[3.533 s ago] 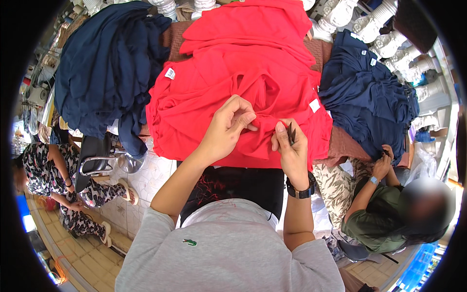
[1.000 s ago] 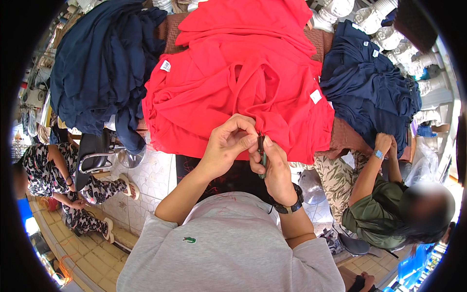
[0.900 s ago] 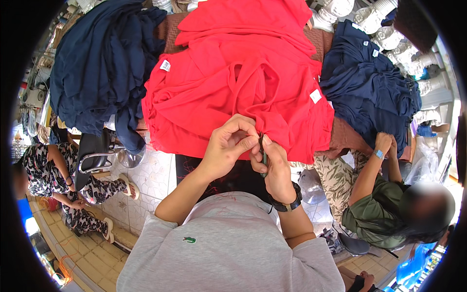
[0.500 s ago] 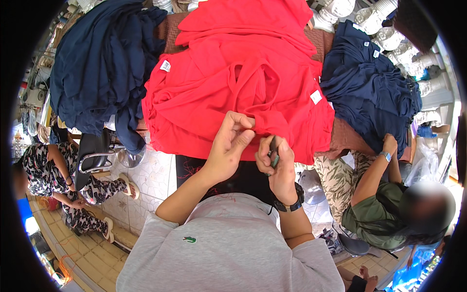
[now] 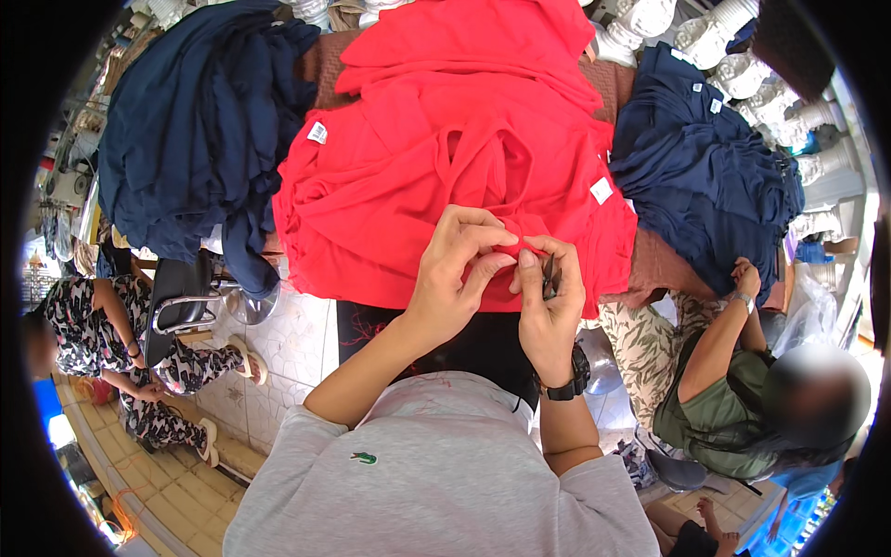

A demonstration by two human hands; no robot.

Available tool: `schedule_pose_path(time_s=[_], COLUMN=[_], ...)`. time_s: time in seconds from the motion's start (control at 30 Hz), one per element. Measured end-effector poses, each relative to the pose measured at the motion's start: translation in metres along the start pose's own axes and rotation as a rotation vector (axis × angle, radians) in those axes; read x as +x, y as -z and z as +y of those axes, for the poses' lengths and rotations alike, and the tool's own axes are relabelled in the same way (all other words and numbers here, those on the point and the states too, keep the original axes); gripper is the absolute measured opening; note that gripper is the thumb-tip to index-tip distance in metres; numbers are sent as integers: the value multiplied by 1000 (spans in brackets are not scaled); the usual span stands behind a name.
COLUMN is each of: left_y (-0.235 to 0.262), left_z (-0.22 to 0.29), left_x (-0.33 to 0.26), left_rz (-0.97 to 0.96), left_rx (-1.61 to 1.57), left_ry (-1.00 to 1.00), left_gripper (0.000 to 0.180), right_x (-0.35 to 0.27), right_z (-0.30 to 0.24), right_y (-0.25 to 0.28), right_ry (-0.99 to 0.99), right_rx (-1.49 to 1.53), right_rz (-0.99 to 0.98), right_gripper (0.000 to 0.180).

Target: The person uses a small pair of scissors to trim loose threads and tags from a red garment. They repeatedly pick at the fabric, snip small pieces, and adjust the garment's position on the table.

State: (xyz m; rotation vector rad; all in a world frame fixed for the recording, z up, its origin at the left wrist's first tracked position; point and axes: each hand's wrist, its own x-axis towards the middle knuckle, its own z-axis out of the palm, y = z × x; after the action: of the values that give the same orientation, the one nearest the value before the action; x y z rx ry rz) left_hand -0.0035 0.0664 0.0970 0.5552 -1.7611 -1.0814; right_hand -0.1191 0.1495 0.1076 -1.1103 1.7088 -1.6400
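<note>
Two hands are meeting over the near hem of a red garment, which is lying spread across the top of a heap on the brown table, directly beyond the person's knuckles. The left hand is pinching a small fold of the red cloth, its fingertips closed tight on the fabric with almost no gap between them. The right hand is curling round a slim dark tool, standing just beside the left thumb; I cannot tell whether it is snips or a pick, as the fingers are hiding most of it. A black wristwatch is sitting on that wrist.

The cloth is looking like a soft knit: light, limp and matte, creasing into loose ridges wherever it is bunched, so I am judging it will sag and slide unless it is taken by a doubled edge or seam, as the left hand is doing. It is a strong, even red, with a small white label showing past the right fingers and another farther off to the left.

Dark navy garments are piling up to the left of the hands, more navy to the right. A seated person in green is working low down on the right, and another in a patterned outfit is sitting at the left.
</note>
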Motion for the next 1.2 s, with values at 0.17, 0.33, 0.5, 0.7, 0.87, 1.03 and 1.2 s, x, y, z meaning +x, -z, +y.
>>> schedule_pose_path(time_s=[0.17,0.33,0.5,0.7,0.87,1.03,1.2], left_y=[0,3,8,17,17,13,1], left_z=[-13,-9,-6,1,0,-10,0], left_x=[1,-6,-6,-11,-13,-21,-20], left_rz=[78,-12,-30,-109,-134,-113,10], left_rx=[108,-300,-363,-399,-300,-259,-323], left_ry=[-108,328,293,388,311,268,307], left_gripper=[13,9,8,11,12,6,15], right_x=[1,-23,-23,-15,-10,-10,-11], right_z=[-7,-23,-22,-18,-15,5,3], right_y=[-3,2,3,-4,-3,-4,1], right_ry=[7,-26,-575,-615,-630,-516,-507], right_rx=[31,56,501,461,576,572,537], right_rz=[-39,-94,-412,-354,-363,-367,-373], right_gripper=[13,12,41,44,42,40,40])
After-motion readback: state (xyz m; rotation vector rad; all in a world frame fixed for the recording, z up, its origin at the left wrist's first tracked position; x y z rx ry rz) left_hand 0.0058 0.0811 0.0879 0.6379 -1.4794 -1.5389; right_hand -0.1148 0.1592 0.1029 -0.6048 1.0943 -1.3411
